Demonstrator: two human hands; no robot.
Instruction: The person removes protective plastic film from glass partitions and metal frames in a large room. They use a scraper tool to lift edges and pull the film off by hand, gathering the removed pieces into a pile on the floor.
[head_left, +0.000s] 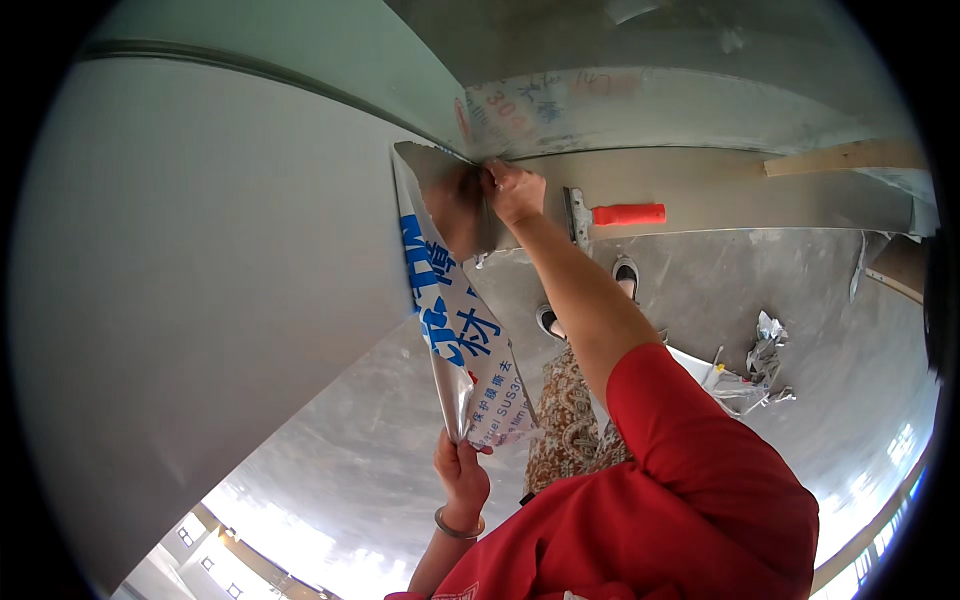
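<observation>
My left hand (461, 476), with a bangle at its wrist, grips the lower end of a white protective film (480, 330) printed with blue characters. The film stretches up from it, creased and twisted, to a shiny bare metal surface (454, 199) in the corner. At that corner my right hand (515, 189) has its fingers curled against the edge where the glass meets the metal ledge (705, 187). Whether it pinches anything is hidden. A scraper with a red handle (628, 214) lies on the ledge, just right of my right hand, its blade end towards the hand.
A smooth pale panel (225, 225) fills the left side. Glass (675, 105) rises behind the ledge, with handwritten marks showing near the corner. A wooden strip (844, 156) juts over the ledge's right end. Crumpled film scraps (765, 352) lie on the concrete floor (810, 300) near my feet.
</observation>
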